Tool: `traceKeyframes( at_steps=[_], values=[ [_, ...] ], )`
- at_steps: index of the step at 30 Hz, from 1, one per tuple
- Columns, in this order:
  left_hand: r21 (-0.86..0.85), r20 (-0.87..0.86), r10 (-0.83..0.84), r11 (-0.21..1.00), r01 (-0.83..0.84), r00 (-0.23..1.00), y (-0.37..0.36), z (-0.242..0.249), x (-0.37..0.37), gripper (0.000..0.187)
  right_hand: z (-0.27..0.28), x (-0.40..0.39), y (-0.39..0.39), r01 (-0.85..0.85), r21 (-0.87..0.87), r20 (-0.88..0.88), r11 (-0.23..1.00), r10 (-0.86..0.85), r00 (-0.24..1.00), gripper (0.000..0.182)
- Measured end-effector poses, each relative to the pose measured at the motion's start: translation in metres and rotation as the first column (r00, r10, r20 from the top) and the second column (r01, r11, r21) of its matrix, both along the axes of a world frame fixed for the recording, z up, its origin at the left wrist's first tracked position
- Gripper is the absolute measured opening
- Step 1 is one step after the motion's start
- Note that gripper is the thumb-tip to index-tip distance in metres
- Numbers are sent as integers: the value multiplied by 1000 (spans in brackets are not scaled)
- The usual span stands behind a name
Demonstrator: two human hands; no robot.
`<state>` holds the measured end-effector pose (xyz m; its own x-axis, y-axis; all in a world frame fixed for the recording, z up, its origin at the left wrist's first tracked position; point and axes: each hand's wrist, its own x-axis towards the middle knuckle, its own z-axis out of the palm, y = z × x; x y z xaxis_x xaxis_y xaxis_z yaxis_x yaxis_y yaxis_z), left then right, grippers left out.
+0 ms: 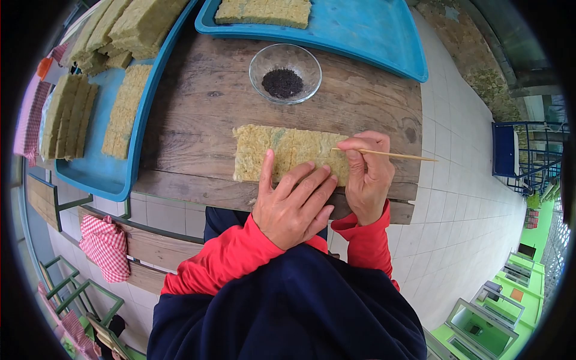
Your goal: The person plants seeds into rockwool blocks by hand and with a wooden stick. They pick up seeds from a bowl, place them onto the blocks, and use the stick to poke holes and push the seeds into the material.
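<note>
A slab of yellowish, fibrous growing medium (312, 141), like rockwool, lies on the wooden table (204, 120) in front of me. My left hand (294, 201) rests on its near edge, fingers spread over the surface. Between the thumb and fingers of my right hand (371, 174) is a thin wooden skewer (408, 157). Its left tip meets the slab near the right end, while the other end sticks out to the right. Beyond the slab stands a clear glass bowl (256, 75) with small dark seeds (282, 83) at the bottom.
To the left a blue tray (129, 171) holds stacked slabs (72, 114). Another blue tray (366, 36) at the far side carries one slab (264, 13). A bench with a red checkered cloth (104, 247) is at lower left. Tiled floor (459, 162) lies right of the table.
</note>
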<state>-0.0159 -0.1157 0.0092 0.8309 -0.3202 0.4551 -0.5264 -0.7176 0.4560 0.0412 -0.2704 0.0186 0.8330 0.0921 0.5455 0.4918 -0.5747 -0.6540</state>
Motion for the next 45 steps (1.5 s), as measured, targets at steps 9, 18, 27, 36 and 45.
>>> traceKeyframes(
  at_steps=[9,18,27,36,45],
  values=[
    [23,-62,16,1000,-15,998,-2,-3,4,45,1,1,1,-29,-64,7,998,29,1000,3],
    [63,-90,19,998,-13,996,-2,-1,4,45,2,2,1,-38,-90,2,995,38,999,6],
    [76,-83,20,997,-14,996,-2,-3,5,45,2,3,1,-53,-87,-7,995,53,999,7],
    [65,-66,26,998,-22,997,-2,-4,5,44,4,1,-1,-46,-53,-14,998,45,999,6],
    [71,-60,20,997,-16,998,-2,-4,5,44,2,2,-6,134,-31,21,990,-133,991,5]
  ],
)
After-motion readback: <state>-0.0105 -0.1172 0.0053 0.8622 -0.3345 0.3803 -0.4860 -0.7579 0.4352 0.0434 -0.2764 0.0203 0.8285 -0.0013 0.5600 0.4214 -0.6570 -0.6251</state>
